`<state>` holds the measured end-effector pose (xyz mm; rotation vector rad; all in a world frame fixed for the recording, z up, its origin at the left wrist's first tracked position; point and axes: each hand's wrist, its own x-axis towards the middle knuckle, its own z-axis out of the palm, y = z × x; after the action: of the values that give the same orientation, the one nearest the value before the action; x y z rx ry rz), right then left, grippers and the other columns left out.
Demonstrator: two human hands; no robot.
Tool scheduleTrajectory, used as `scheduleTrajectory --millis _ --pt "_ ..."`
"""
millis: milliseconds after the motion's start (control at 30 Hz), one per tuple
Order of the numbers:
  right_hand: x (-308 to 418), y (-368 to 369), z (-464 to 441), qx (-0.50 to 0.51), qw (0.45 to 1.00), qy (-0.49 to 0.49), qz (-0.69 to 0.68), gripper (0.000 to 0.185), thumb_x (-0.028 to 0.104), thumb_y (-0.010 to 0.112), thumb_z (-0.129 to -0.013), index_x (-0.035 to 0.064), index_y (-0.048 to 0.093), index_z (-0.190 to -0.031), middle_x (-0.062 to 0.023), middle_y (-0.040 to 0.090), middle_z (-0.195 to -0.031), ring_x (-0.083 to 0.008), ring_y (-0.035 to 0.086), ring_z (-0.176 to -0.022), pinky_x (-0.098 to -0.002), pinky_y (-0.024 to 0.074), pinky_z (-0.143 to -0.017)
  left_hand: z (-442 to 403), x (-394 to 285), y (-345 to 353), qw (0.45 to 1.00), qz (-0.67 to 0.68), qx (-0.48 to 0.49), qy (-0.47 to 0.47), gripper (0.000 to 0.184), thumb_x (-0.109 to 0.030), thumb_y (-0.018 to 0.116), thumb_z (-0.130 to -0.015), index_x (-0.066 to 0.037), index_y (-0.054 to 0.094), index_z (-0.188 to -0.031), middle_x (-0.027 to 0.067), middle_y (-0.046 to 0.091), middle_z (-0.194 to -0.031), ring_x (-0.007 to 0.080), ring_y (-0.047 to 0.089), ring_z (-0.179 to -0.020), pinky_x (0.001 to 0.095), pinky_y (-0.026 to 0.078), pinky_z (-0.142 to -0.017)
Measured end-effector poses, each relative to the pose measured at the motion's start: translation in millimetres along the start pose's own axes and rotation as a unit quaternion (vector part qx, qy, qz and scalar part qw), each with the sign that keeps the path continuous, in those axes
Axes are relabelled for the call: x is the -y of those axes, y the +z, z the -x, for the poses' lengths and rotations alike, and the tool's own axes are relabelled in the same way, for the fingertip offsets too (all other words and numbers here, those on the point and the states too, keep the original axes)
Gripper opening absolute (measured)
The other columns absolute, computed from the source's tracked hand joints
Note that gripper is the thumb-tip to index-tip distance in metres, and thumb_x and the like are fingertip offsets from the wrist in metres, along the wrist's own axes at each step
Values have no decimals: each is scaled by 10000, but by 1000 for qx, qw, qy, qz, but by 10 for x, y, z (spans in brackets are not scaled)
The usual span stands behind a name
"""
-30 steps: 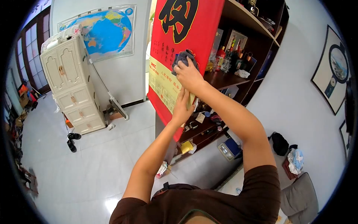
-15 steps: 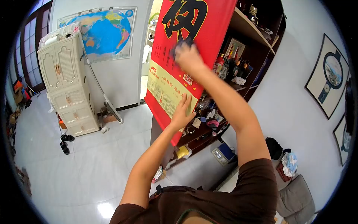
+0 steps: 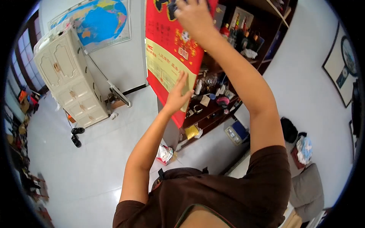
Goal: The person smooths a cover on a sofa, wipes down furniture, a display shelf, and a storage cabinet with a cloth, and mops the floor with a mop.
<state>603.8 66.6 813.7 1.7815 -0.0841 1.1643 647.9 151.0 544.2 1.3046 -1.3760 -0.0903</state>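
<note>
Dark cloth [image 3: 172, 11], mostly hidden, is clasped under the right grip [image 3: 194, 18] against the red poster [image 3: 171, 43]. The left grip [image 3: 177, 95] lies open below.

The scroll [image 3: 170, 51] is positioned before me, with the shelf [image 3: 268, 28] to its right, the cabinet [image 3: 72, 78] and map [image 3: 99, 24] left.

- Pale tiled floor [image 3: 91, 163], left and centre of the frame: a cream cabinet [image 3: 72, 78] stands on it at upper left, with dark shoes [image 3: 76, 136] below and a mop head [image 3: 123, 98] beside it.
- Near the floor's centre, a container [image 3: 164, 153] filled with white material.
- Cabinet top, upper left: a pale cover.
- Dark wooden shelving unit [image 3: 264, 24], upper right of centre: bottles [image 3: 243, 37] and a crumpled white piece [image 3: 249, 53]; lower down, a pale card [image 3: 205, 100] and a pink-and-black item [image 3: 223, 101]; near the bottom, a yellow packet [image 3: 192, 132].
</note>
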Motion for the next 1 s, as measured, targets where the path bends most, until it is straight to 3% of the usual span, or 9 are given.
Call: scheduleTrajectory --millis 133,200,233,400,467,533,733,900,1000 --pt "480 -31 797 33 994 -44 -98 101 183 620 -734 130 706 -743 -35 615 -971 -257 560 -958 -404 444 -741 4 21 31 999 -12 1 -33 748 -179 670 -840 -41 309 -1481 190 260 -1553 316 269 -1434 369 276 -1139" --pt "591 -314 1208 21 977 4 -214 136 205 633 -686 135 639 -803 -30 587 -1102 -256 540 -1034 -385 446 -800 -19 74 52 996 -61 -6 -59 749 -183 676 -837 -32 316 -1475 195 282 -1541 325 300 -1419 376 298 -1126" --pt "604 -436 1390 -19 963 53 -263 156 182 629 -690 121 649 -833 -47 591 -1178 -265 547 -1058 -388 454 -817 -34 37 43 994 -61 26 -91 764 -187 688 -828 -24 312 -1473 203 310 -1524 337 337 -1396 390 327 -1105" --pt "447 -546 2315 -94 881 350 -305 261 -15 605 -718 98 706 -930 -112 591 -1177 -322 547 -1065 -420 449 -891 -35 51 279 981 -165 -95 49 824 -139 711 -793 -23 278 -1485 238 321 -1506 386 368 -1363 400 364 -1072" --pt "471 -332 2715 -49 781 510 -359 364 -113 525 -745 78 685 -1011 -172 539 -1246 -373 516 -1102 -434 430 -936 -25 -29 372 981 -161 -108 -4 854 -114 712 -785 -26 245 -1495 253 340 -1488 402 382 -1347 411 370 -1064" --pt "485 -80 2937 -40 738 570 -359 418 -122 528 -760 93 655 -1095 -172 493 -1291 -379 485 -1138 -444 417 -958 -8 -27 475 970 -206 -124 -27 862 -96 710 -780 -20 234 -1494 262 358 -1472 413 397 -1329 421 380 -1051" --pt "443 585 3275 38 887 381 -259 431 -96 561 -727 113 658 -1091 -151 533 -1255 -392 501 -1102 -446 433 -950 -44 -35 612 952 -259 -152 -55 852 -59 693 -776 -11 223 -1485 271 405 -1429 431 458 -1260 426 426 -997" --pt "-14 873 3569 87 854 472 -200 372 -50 560 -758 123 694 -1058 -145 572 -1222 -384 526 -1064 -457 458 -921 -18 48 611 940 -297 -163 -31 852 -109 712 -811 -36 222 -1504 232 526 -1314 339 581 -1146 373 492 -890" --pt "30 796 3511 115 868 430 -220 356 -41 558 -773 125 688 -1060 -139 575 -1211 -373 529 -1062 -453 473 -909 -34 -1 583 954 -254 -150 -54 844 -85 690 -787 -37 228 -1492 244 433 -1414 409 480 -1248 420 431 -990"
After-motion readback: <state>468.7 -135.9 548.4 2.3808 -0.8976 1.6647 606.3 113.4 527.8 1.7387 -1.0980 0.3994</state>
